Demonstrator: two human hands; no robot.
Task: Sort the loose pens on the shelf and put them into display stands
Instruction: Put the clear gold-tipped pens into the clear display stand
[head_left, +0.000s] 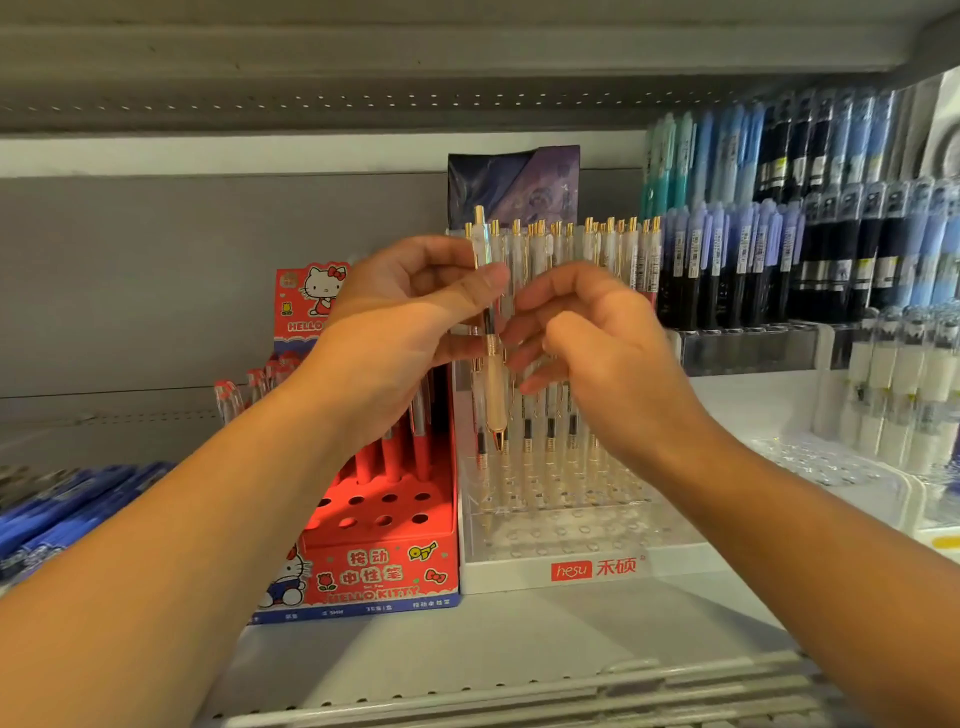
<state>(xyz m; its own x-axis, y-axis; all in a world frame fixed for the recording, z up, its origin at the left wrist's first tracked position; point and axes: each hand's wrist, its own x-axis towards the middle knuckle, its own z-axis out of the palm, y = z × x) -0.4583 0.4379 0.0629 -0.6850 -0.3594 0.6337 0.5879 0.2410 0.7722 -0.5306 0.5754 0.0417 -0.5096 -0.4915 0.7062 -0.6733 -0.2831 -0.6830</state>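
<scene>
While left fingers (467, 297) pinch the pen (494, 395) upright, right fingers (543, 291) (loosely curled, empty) sit beside it.

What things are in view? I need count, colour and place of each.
held pen: one, clear with gold clip, upright before clear stand
clear stand: one, transparent, white base, centre
gold-clip pens: many, clear, in clear stand's back rows
Hello Kitty stand: one, red, left of clear stand
red pens: several, in Hello Kitty stand
blue pens: many, lying loose, far left
blue and black pens: many, standing at right
dark packet: one, behind clear stand
left hand: one, pinches held pen
right hand: one, fingers curled beside held pen; contact unclear
</scene>
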